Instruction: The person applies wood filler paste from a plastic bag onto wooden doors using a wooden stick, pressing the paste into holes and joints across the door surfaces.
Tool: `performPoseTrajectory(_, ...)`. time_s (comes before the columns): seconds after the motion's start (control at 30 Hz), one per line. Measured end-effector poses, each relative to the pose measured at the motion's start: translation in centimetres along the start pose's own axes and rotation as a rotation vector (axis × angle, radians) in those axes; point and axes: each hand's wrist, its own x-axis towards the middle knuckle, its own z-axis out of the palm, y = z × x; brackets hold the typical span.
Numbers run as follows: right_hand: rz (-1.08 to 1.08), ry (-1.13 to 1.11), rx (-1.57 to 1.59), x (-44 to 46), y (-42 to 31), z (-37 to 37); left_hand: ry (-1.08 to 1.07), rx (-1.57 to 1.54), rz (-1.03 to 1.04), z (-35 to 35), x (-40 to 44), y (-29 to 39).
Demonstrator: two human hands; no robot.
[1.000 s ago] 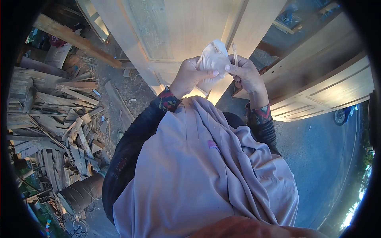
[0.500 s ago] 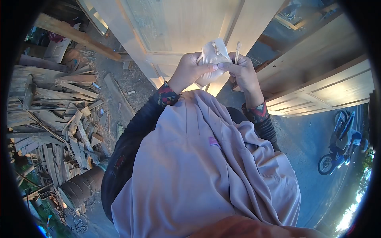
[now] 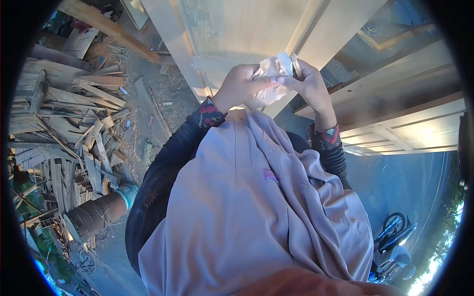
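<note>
Both hands hold a crumpled, whitish plastic packet (image 3: 273, 93) in front of my chest, its top edge smeared with a pale substance. My left hand (image 3: 239, 85) grips the packet's left side, thumb pressed across its front. My right hand (image 3: 313, 90) pinches the right side, and the two thumbs nearly meet in the middle. A thin, pale-smeared stick (image 3: 296, 63) pokes up between the fingers of my right hand, close beside the packet. Behind the packet stands a pale wooden panel door (image 3: 242, 29).
Scrap wood (image 3: 91, 116) lies heaped at the left, near a cylindrical drum (image 3: 96, 214). More wooden door panels (image 3: 419, 130) lean at the right. A parked motorcycle (image 3: 392, 251) stands at the lower right. A long plank (image 3: 150, 111) lies on the ground.
The view has turned, so the motorcycle sits lower and the door panels have shifted. The packet is tilted differently, and the stick has come closer to its top edge. Both hands keep their hold.
</note>
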Motion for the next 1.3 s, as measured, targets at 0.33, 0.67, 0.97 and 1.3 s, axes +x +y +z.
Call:
performPoseTrajectory(0.33, 0.078, -0.085, 0.081, 0.7, 1.0, 0.2, -0.012, -0.255, -0.041, 0.4, -1.2, -0.2)
performPoseTrajectory(0.67, 0.025, 0.038, 0.203, 0.7, 1.5, 2.0, -0.012, -0.253, 0.062, -0.1, -1.1, 0.7)
performPoseTrajectory(0.97, -0.129, 0.255, -0.652, -1.8, -3.1, 0.4, 0.274, -0.227, 0.115, -0.1, -0.8, 0.1)
performPoseTrajectory(1.3, -0.311, 0.354, -0.874, -1.8, -4.4, 4.2, 0.317, -0.253, 0.128, 0.2, -1.1, 0.5)
